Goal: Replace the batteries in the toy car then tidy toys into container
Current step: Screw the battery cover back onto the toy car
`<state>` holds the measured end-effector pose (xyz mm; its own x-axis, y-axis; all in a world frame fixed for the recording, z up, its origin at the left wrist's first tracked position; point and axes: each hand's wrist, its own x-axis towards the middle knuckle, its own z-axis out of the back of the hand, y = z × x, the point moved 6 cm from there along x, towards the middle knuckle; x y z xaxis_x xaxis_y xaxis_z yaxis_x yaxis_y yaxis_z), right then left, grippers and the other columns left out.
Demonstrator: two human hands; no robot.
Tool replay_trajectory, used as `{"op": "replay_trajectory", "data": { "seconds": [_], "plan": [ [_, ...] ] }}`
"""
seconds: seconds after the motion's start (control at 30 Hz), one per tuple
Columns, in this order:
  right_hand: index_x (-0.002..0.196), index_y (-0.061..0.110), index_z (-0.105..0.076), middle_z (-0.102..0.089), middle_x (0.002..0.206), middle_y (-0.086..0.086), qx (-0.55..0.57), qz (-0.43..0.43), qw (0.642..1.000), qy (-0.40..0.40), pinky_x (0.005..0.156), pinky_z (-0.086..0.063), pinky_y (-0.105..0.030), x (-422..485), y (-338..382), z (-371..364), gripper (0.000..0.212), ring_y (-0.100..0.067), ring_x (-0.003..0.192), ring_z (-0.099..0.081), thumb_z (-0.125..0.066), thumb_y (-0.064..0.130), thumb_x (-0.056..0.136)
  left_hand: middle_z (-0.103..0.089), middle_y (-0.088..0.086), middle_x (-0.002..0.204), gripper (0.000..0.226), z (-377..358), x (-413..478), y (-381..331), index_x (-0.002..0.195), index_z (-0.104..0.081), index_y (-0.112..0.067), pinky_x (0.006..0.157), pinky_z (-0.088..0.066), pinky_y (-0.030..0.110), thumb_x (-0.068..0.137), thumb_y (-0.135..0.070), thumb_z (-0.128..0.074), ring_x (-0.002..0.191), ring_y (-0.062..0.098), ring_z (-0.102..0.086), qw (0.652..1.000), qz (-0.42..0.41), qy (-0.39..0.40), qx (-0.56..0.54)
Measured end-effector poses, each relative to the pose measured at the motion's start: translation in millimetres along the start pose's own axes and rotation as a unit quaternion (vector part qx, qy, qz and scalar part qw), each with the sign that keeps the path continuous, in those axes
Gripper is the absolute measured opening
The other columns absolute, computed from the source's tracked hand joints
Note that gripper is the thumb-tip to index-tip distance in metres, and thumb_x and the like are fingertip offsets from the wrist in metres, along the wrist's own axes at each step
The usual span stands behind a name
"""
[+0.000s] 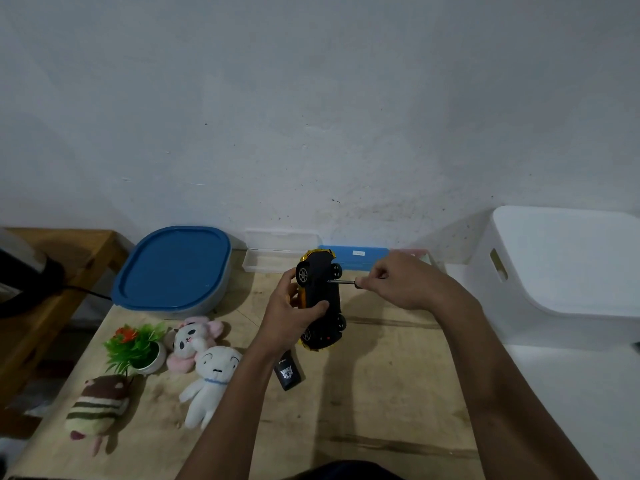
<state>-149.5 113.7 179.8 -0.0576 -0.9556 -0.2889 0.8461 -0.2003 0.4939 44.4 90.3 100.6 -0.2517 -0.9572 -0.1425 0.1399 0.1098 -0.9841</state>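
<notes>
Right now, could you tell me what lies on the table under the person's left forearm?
A black remote lies beneath the left hand; its upper end is covered by the wrist.

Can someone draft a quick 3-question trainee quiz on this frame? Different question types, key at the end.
1. True or false: the yellow-and-black toy car lies flat on the wooden table.
2. Which hand holds the slim metal screwdriver? A) left B) right C) neither
3. Fill in: the round container beside the small potted plastic plant has a ____ lid.

Key:
1. False: the left hand grips it, underside facing the right hand.
2. B; its tip meets the underside.
3. Blue.
</notes>
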Motion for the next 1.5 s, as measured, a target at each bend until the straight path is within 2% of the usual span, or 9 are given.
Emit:
{"op": "replay_trajectory", "data": {
  "seconds": [0.2, 0.47, 0.57, 0.77, 0.87, 1.03, 1.17, 1.33, 1.5],
  "plan": [
    [0.091, 0.028, -0.052, -0.061, 0.093, 0.008, 0.010, -0.006, 0.999, 0.035, 0.079, -0.050, -0.035, -5, -1, -5, 0.023, -0.013, 0.088, -0.059, -0.069, 0.042, 0.084, -0.066, -0.004, 0.115, 0.064, 0, -1, 1, 0.133, -0.050, -0.032, 0.091, -0.056, 0.035, 0.082, -0.004, -0.077, 0.105, 0.012, -0.066, 1.000, 0.003, -0.004, 0.001],
    [0.094, 0.008, -0.070, -0.056, 0.066, -0.002, 0.022, -0.015, 1.000, 0.008, 0.057, -0.040, -0.029, -4, 1, -3, 0.043, -0.013, 0.061, -0.054, -0.055, 0.048, 0.093, -0.067, -0.003, 0.115, 0.065, 0, -1, 3, 0.135, -0.050, -0.030, 0.094, -0.056, 0.042, 0.082, -0.005, -0.078, 0.106, 0.015, -0.067, 1.000, 0.007, -0.006, 0.005],
    [0.094, 0.024, -0.054, -0.062, 0.093, 0.004, 0.032, -0.015, 0.999, 0.015, 0.068, -0.044, -0.030, -7, -3, -5, 0.026, -0.014, 0.085, -0.059, -0.067, 0.044, 0.085, -0.067, -0.003, 0.117, 0.065, 0, 0, 3, 0.136, -0.049, -0.030, 0.090, -0.057, 0.035, 0.082, -0.006, -0.077, 0.107, 0.015, -0.066, 1.000, 0.005, -0.002, 0.002],
    [0.076, 0.004, -0.063, -0.052, 0.067, -0.007, 0.032, -0.010, 0.999, -0.030, 0.057, -0.038, -0.029, -4, -3, 3, 0.045, -0.017, 0.060, -0.049, -0.061, 0.048, 0.090, -0.065, -0.007, 0.114, 0.064, -1, 0, -2, 0.134, -0.049, -0.031, 0.068, -0.054, 0.013, 0.083, -0.004, -0.076, 0.099, 0.005, -0.066, 1.000, 0.001, -0.005, 0.003],
    [0.088, 0.021, -0.060, -0.054, 0.078, 0.006, 0.004, -0.006, 1.000, -0.012, 0.067, -0.046, -0.030, -5, -4, -2, 0.032, -0.015, 0.075, -0.057, -0.060, 0.053, 0.088, -0.065, -0.010, 0.113, 0.063, -1, -1, -2, 0.132, -0.048, -0.034, 0.069, -0.053, 0.013, 0.083, -0.005, -0.076, 0.100, 0.004, -0.066, 1.000, 0.002, -0.005, 0.008],
    [0.089, 0.027, -0.053, -0.062, 0.088, 0.006, 0.015, -0.004, 1.000, -0.016, 0.062, -0.043, -0.028, -8, -4, -3, 0.021, -0.014, 0.080, -0.060, -0.067, 0.042, 0.086, -0.064, -0.010, 0.113, 0.062, -1, 0, -2, 0.131, -0.048, -0.036, 0.077, -0.051, 0.020, 0.084, -0.007, -0.076, 0.103, 0.006, -0.063, 1.000, 0.006, -0.002, 0.008],
    [0.078, 0.009, -0.065, -0.058, 0.067, -0.007, 0.020, -0.015, 0.999, -0.030, 0.060, -0.042, -0.031, -7, -5, -2, 0.046, -0.016, 0.061, -0.054, -0.056, 0.052, 0.091, -0.064, -0.006, 0.119, 0.067, -2, 0, 1, 0.138, -0.047, -0.035, 0.091, -0.054, 0.036, 0.083, -0.012, -0.077, 0.109, 0.012, -0.063, 1.000, 0.013, 0.000, 0.016],
    [0.098, 0.028, -0.049, -0.063, 0.096, 0.007, 0.009, -0.013, 1.000, -0.007, 0.064, -0.045, -0.027, -11, -9, -4, 0.030, -0.011, 0.081, -0.059, -0.067, 0.048, 0.085, -0.064, -0.010, 0.113, 0.066, -6, -2, -3, 0.136, -0.046, -0.037, 0.085, -0.053, 0.029, 0.084, -0.009, -0.076, 0.106, 0.010, -0.063, 1.000, 0.004, 0.006, 0.009],
    [0.085, 0.006, -0.067, -0.053, 0.065, -0.001, 0.026, -0.013, 0.999, -0.045, 0.057, -0.038, -0.029, -6, -11, 0, 0.047, -0.013, 0.058, -0.050, -0.058, 0.052, 0.090, -0.065, -0.005, 0.117, 0.072, -6, -2, -2, 0.136, -0.043, -0.045, 0.091, -0.054, 0.035, 0.084, -0.007, -0.076, 0.108, 0.013, -0.064, 1.000, 0.000, 0.010, 0.005]
  ]
}}
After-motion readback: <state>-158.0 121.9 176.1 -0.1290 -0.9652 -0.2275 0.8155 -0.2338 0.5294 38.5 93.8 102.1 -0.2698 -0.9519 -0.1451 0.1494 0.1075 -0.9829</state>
